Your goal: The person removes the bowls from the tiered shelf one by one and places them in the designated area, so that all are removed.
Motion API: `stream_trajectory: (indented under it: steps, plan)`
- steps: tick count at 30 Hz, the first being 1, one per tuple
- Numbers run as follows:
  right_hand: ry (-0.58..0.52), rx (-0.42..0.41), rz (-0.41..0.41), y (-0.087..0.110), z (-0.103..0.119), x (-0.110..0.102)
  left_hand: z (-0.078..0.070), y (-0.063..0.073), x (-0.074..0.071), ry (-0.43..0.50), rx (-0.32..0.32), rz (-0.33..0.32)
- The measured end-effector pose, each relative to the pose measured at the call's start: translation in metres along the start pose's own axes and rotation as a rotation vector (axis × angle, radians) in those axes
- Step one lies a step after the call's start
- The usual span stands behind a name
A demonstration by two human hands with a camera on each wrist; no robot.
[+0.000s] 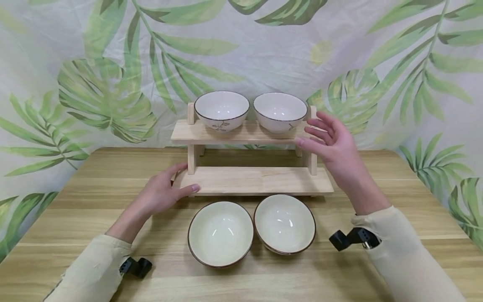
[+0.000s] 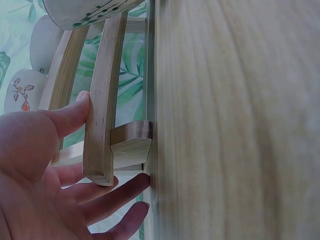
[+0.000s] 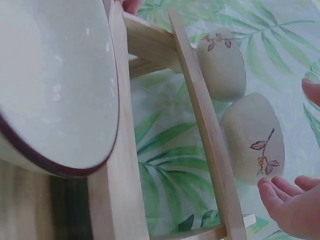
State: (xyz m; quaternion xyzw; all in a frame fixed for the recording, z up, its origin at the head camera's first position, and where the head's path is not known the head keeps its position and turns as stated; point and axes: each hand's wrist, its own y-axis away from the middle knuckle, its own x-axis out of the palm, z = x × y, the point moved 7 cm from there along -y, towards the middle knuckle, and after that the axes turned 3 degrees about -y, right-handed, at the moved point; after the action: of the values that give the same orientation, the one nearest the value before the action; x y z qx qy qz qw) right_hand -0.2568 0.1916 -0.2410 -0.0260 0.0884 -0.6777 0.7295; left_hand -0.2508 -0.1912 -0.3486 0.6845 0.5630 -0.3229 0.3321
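Note:
A two-tier wooden rack [image 1: 249, 181] stands on the table. My left hand [image 1: 163, 191] holds the left end of its lower shelf, thumb on top and the other fingers around the end, as the left wrist view shows at the board [image 2: 102, 95]. On the upper shelf [image 1: 234, 137] sit two white bowls side by side, the left bowl [image 1: 222, 110] and the right bowl [image 1: 280, 112], each with a branch pattern outside. Beside the right bowl and shelf end is my right hand [image 1: 335, 140], fingers loosely bent, holding nothing; its fingertips [image 3: 265, 187] appear close to that bowl's side.
Two cream bowls with dark brown rims, the left one [image 1: 220, 235] and the right one [image 1: 284, 224], stand upright on the wood-grain table [image 1: 158, 281] before the rack. A leaf-print cloth [image 1: 264, 54] hangs behind the table.

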Motion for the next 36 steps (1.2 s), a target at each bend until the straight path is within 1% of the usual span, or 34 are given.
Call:
stream_trajectory:
  steps: [7,14,18,24,30,36]
  plan:
    - [0.009,0.028,0.001,-0.021,-0.001,0.005,0.000,-0.001,0.001,0.000,-0.003,-0.005]
    - [0.046,0.063,0.025,-0.041,-0.006,0.009,-0.001,-0.001,0.000,-0.005,-0.008,0.004]
    - [0.040,0.045,0.047,-0.051,-0.009,0.015,0.001,0.000,0.000,-0.002,-0.015,0.002]
    - [0.052,0.010,0.052,-0.062,-0.011,0.021,0.000,0.000,0.001,0.009,-0.014,0.003]
    - [0.064,0.026,0.056,-0.071,-0.014,0.022,-0.001,-0.001,0.003,0.015,-0.010,0.004]
    - [0.062,0.035,0.085,-0.079,-0.014,0.026,0.000,0.000,0.003,0.012,-0.011,0.001]
